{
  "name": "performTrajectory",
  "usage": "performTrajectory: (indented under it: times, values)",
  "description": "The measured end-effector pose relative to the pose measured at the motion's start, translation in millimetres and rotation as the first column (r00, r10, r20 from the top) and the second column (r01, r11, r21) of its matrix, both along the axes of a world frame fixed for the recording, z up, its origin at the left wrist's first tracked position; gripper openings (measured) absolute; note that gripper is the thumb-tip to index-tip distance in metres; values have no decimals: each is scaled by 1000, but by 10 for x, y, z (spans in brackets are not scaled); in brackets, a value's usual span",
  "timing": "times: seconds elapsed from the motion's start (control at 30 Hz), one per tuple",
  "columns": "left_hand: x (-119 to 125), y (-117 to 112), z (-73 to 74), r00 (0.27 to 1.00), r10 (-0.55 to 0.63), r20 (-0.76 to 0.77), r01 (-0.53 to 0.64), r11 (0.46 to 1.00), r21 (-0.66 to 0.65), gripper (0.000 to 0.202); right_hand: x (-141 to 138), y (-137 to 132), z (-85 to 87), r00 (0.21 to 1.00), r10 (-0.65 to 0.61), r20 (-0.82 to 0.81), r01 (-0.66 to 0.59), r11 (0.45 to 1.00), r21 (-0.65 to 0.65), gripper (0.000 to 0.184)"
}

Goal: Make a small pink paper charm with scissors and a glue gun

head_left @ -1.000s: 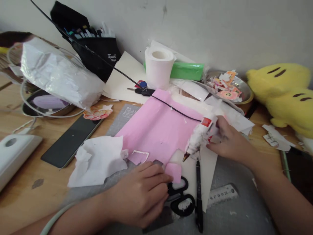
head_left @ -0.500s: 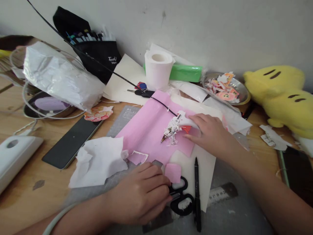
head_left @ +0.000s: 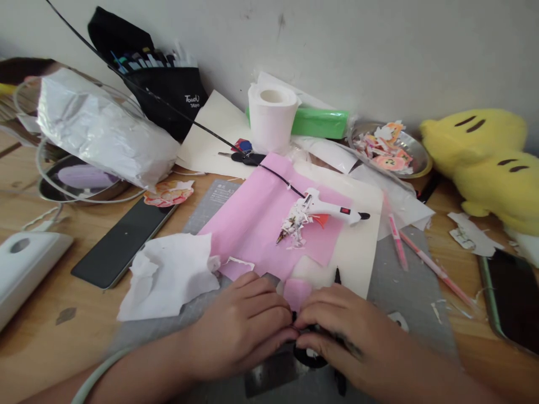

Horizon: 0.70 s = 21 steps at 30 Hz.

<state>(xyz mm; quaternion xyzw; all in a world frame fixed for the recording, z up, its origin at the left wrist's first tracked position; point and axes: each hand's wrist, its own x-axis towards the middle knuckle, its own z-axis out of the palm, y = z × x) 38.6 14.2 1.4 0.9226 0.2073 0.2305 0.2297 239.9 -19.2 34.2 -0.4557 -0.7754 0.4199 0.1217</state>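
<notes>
Close to the front, my left hand point(head_left: 248, 328) and my right hand point(head_left: 357, 331) meet fingertip to fingertip. Both are closed in a pinch over something small that their fingers hide. Beneath them, black-handled scissors point(head_left: 314, 358) and a black pen point(head_left: 340, 384) are partly covered. A small pink paper square point(head_left: 296, 292) lies just beyond the fingertips. Farther up, a white hot glue gun point(head_left: 332, 211), its nozzle crusted with paper scraps, rests on a pink sheet point(head_left: 248, 216). A metal ruler point(head_left: 269, 373) shows in part below my left hand.
Crumpled white paper point(head_left: 168, 280) and a dark phone point(head_left: 122, 241) lie left. At the back stand a tissue roll point(head_left: 272, 120) and a black marker case point(head_left: 168, 95). A metal bowl of paper scraps point(head_left: 391, 154) and yellow plush toys point(head_left: 484, 163) are right.
My right hand has let go of the glue gun and come down and left to meet my left hand. The gun stays on the pink sheet. My left hand has barely moved.
</notes>
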Motion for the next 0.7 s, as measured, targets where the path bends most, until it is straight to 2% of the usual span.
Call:
performTrajectory:
  times: [0.13, 0.27, 0.43, 0.7]
  values:
    - [18, -2, 7, 1000, -11, 8, 11, 999, -32, 25, 27, 4, 26, 998, -53, -25, 52, 998, -33, 14]
    - [10, -7, 27, 1000, 6, 5, -6, 998, -60, 21, 78, 15, 93, 988, -151, 41, 152, 988, -25, 11]
    - [4, -4, 7, 999, 25, -20, -26, 996, -83, 17, 164, 97, 56, 954, -278, 108, 292, 946, -138, 17]
    - [35, -28, -50, 996, 62, -64, -63, 998, -14, 19, 161, 153, -55, 940, -275, 200, 318, 918, -236, 21]
